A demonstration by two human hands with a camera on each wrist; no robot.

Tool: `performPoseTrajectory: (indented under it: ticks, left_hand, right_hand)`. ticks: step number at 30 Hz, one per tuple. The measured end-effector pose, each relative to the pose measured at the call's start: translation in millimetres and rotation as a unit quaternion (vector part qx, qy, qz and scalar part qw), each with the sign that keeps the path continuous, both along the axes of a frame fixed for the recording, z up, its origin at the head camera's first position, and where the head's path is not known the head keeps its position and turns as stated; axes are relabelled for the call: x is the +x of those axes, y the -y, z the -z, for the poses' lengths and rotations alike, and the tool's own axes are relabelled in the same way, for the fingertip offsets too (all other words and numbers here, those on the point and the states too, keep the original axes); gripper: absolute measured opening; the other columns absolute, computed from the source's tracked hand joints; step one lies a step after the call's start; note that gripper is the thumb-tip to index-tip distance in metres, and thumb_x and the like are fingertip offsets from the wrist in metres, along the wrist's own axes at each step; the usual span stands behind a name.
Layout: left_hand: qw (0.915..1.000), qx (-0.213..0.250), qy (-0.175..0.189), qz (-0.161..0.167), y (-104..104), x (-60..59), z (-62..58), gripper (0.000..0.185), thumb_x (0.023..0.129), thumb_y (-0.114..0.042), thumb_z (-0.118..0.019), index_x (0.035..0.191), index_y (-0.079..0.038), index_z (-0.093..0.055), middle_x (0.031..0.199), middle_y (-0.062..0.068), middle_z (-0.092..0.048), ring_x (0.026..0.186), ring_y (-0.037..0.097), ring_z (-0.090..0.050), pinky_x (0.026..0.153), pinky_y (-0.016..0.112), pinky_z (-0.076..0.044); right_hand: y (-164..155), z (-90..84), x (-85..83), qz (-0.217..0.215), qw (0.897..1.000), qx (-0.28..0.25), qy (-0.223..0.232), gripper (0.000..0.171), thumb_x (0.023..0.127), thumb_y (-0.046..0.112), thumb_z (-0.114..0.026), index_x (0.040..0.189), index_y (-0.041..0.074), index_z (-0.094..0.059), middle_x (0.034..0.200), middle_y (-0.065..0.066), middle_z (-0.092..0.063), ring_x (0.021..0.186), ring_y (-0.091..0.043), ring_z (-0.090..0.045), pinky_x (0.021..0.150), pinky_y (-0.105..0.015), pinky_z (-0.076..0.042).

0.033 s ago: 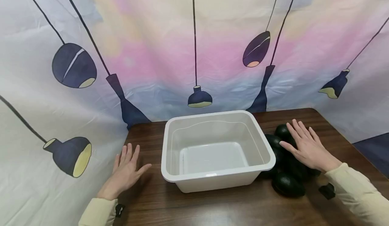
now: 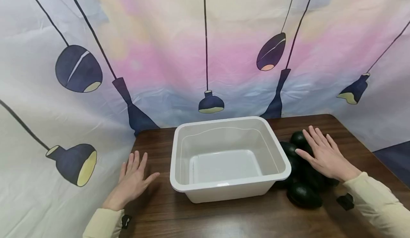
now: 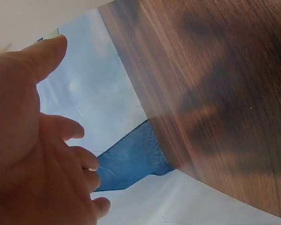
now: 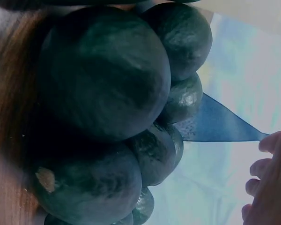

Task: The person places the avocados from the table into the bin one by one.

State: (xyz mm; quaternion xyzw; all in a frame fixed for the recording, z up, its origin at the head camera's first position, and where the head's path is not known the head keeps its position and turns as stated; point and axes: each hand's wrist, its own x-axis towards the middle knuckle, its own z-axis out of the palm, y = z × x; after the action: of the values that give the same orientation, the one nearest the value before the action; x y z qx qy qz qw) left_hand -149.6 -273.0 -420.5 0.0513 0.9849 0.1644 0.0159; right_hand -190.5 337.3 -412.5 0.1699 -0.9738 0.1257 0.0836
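My left hand (image 2: 132, 181) is held with spread fingers over the table's left side, left of a white plastic tub (image 2: 221, 187), and holds nothing. In the left wrist view the same hand (image 3: 42, 131) appears with wood beside it. On the other side of the tub, my right hand (image 2: 327, 156) is spread above a heap of dark green avocados (image 2: 304, 195), its fingers straight and gripping none of them. Seen from the right wrist, several avocados (image 4: 103, 75) are piled together, one avocado (image 4: 89, 183) showing a brown stem scar. The tub's inside holds nothing.
A brown wooden table (image 2: 230, 216) carries the tub and the avocados. Behind it hangs a fabric backdrop (image 2: 173, 60) printed with dark lamps, close to the table's back edge. The tub's raised rim (image 2: 278, 149) stands between the left hand and the heap.
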Motion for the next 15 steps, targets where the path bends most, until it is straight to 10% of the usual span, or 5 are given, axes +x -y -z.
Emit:
performPoseTrajectory:
  ticks: [6,9,15]
  left_hand:
    - [0.9999,0.005,-0.015,-0.001,-4,-2.0,-6.6,0.099,0.093,-0.064,-0.048,0.153,0.006,-0.011,0.155,0.034,0.007,0.143,0.042,0.016,0.110,0.061,0.009]
    - [0.9948,0.089,-0.048,-0.014,-21,4.9,-18.7,0.089,0.096,-0.058,-0.048,0.155,-0.001,-0.013,0.159,0.025,0.000,0.146,0.037,0.008,0.113,0.061,-0.001]
    - [0.9378,0.312,-0.146,-0.040,-77,48.5,-31.5,0.061,0.102,-0.032,-0.052,0.155,-0.029,-0.023,0.160,-0.005,-0.019,0.145,0.022,-0.017,0.111,0.056,-0.023]
  right_hand:
    - [-3,-5.7,-3.2,0.002,1.000,-0.004,0.001,0.079,0.102,0.045,-0.046,0.156,0.004,-0.004,0.160,-0.021,0.006,0.146,-0.037,0.008,0.112,-0.055,0.013]
    - [0,-6.6,2.7,0.003,1.000,-0.022,-0.004,0.082,0.100,0.044,-0.050,0.156,0.004,-0.006,0.160,-0.021,0.005,0.146,-0.035,0.009,0.112,-0.056,0.012]
    - [16,4.0,42.7,0.013,0.995,-0.093,-0.040,0.087,0.090,0.039,-0.069,0.154,0.004,-0.021,0.158,-0.027,-0.010,0.142,-0.049,-0.006,0.103,-0.072,-0.005]
